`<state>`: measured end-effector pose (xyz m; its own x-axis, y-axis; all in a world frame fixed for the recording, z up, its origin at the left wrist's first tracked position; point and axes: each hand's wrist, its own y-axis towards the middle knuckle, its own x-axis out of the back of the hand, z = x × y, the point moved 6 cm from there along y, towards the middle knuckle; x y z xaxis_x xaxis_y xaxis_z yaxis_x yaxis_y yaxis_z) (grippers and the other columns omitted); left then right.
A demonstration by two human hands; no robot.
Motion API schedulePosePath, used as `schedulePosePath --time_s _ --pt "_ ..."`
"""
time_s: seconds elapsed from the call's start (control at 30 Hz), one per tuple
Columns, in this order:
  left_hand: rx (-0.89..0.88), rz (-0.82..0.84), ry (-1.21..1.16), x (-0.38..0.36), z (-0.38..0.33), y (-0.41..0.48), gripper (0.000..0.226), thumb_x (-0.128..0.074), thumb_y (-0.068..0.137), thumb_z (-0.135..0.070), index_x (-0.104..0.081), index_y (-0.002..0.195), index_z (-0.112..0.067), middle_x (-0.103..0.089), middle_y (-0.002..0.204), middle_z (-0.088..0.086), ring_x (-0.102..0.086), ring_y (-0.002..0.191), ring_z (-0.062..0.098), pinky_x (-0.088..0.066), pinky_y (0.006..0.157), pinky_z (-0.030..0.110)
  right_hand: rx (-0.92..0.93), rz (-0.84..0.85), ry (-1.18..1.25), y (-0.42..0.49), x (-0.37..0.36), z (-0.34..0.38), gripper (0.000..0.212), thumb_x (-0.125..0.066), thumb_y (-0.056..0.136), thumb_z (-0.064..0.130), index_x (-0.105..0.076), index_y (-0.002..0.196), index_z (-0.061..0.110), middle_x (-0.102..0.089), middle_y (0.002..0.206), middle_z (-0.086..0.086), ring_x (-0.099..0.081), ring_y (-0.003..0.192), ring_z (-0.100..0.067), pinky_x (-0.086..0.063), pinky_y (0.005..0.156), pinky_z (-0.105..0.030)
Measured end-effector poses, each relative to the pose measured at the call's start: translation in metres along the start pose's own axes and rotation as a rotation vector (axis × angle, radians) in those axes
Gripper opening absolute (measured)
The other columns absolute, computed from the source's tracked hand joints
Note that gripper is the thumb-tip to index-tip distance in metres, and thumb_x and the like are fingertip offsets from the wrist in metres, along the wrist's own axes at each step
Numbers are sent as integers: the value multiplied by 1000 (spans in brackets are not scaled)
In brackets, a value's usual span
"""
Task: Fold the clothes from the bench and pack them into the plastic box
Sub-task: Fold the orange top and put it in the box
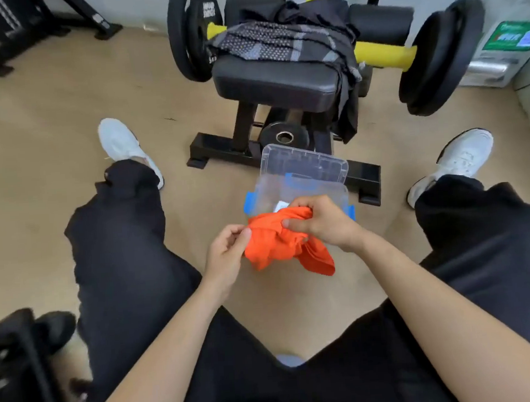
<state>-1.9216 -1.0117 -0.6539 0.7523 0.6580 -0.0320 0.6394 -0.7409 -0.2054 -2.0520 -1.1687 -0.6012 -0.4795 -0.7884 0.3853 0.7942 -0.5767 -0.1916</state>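
- In the head view, the fingers [295, 223] of the right hand [321, 223] curl around the bunched orange garment [276, 247]. The left hand [227, 257] pinches its edge, at the near rim of the open plastic box [300, 184].
- Risk: the crumpled cloth may go in unfolded, or its hanging end may slip to the floor [48, 121].
- Other clothes [277, 41] lie on the worktop [268, 81].
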Motion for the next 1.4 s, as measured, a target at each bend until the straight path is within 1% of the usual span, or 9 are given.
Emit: schedulePosePath --time_s 0.17,0.27,0.47,0.57,0.77,0.93,1.1,1.27,1.4 --pt "-116 -15 178 2 -4 -24 32 -71 92 -13 -59 121 -15 -61 115 -4 -58 102 -10 -44 85 9 -135 43 95 -1 -27 -14 22 -73 88 22 -67 87 0 -55 72 -11 -58 61 -18 -57 51 -32" --pt "-230 54 374 -3 -8 -33 55 -80 79 -38 -56 127 -29 -56 127 -5 -52 118 5 -40 93 11 -228 89 240 -6 -42 -20 38 -64 95 29 -64 94 -9 -56 78 -17 -58 60 -19 -57 50 -27" --pt "-186 0 303 -6 -12 -20 24 -72 83 -16 -67 96 -36 -69 83 -22 -63 76 -1 -47 71 19 -286 301 656 -19 -60 -28 49 -65 91 32 -60 124 -4 -65 112 -23 -63 101 -30 -61 79 -34" --pt "-140 -7 234 -6 -14 -8 16 -70 86 -12 -67 83 -28 -66 72 -16 -58 69 2 -46 68 23 -125 248 476 -19 -49 -36 50 -81 79 11 -59 123 4 -63 104 -17 -63 96 -28 -57 85 -40" --pt "-15 -120 -2 4 -29 14 10 -64 96 -16 -63 86 -13 -64 79 6 -59 74 18 -49 64 32 -58 13 14 -22 -33 -63 21 -78 78 0 -63 88 11 -63 68 -6 -56 55 -23 -54 58 -44" --pt "43 -193 -47 27 -35 36 17 -58 101 -20 -68 97 -7 -68 88 14 -66 73 20 -56 61 27 -98 -159 -181 -25 -3 -85 17 -74 80 10 -66 88 23 -63 68 0 -53 53 -2 -46 56 -23" --pt "108 -200 3 38 -25 53 16 -56 101 -12 -71 96 -11 -75 75 -3 -71 66 9 -58 61 21 -90 -158 -230 -26 27 -79 17 -68 88 13 -64 72 19 -53 62 7 -43 55 -6 -38 58 -27" --pt "223 -166 67 46 -11 70 29 -49 98 0 -69 88 -18 -72 74 -1 -65 68 13 -56 60 23 -173 -258 53 -22 55 -75 30 -61 97 23 -60 86 -5 -53 71 -7 -44 60 -11 -36 52 -18" --pt "373 104 155 37 0 80 32 -44 99 3 -66 113 -15 -70 96 7 -69 77 19 -56 73 29 -175 -278 157 -16 63 -79 20 -64 95 19 -65 97 -1 -63 81 -6 -55 72 -13 -46 66 -20"
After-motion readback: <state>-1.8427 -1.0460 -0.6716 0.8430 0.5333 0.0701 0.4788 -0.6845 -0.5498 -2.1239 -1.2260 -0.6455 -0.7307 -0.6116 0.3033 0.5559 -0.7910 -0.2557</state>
